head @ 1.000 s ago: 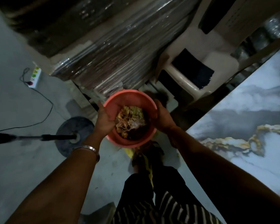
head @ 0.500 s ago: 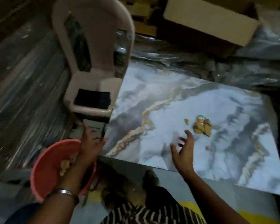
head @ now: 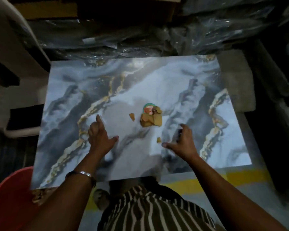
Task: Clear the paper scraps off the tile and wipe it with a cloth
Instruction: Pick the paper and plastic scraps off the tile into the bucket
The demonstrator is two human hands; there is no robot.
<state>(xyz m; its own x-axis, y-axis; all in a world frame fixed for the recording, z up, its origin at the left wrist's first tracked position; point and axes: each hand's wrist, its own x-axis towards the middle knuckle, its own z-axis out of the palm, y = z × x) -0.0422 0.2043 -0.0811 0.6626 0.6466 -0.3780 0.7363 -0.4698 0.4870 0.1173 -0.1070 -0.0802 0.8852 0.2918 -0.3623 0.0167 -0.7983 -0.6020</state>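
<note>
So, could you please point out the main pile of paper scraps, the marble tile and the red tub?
pile of paper scraps (head: 151, 120): head view, middle of the heap.
marble tile (head: 157, 77): head view, bare surface.
red tub (head: 8, 197): head view, visible wall, bottom left.

tile (head: 157, 84): 1 | scrap pile (head: 151, 118): 1 | loose scraps (head: 132, 116): 2 | bucket (head: 8, 202): 1 | chair (head: 10, 47): 1

The tile (head: 173, 84) is glossy, smooth marble-patterned stone or ceramic. Paper scraps (head: 151, 120) look matt brown. Crinkled plastic sheeting (head: 140, 39) shines. The orange tub (head: 8, 202) looks smooth plastic.
</note>
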